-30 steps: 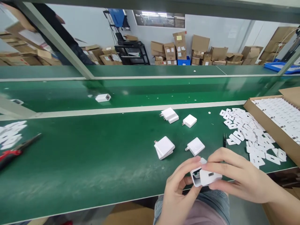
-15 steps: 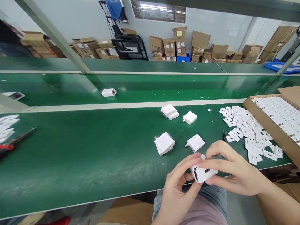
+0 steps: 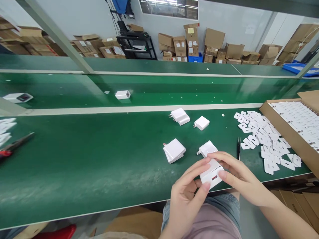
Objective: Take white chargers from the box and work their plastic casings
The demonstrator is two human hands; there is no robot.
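White plastic fills both hands: a charger housing with a small slot in its end plate is held up at the near edge of the green worktop, right of that edge's middle. The left hand is partly curled, thumb and fingers pinching the housing from its left. The right hand is half closed, its thumb against the end plate and its fingers over the far side, so both have hold of the same piece.

Just beyond the fingers lies a white charger with its plug prongs showing, partly hidden by the right hand. To its left, two flat white chargers are stacked askew. Nearer the far edge sit a smaller square charger and, to its left, a bulkier white charger.

Black tweezers lie beyond the right hand, beside a heap of slotted white plates. At the right end, a cardboard box holds rows of white pieces. By the left edge are red-handled pliers and more white pieces.
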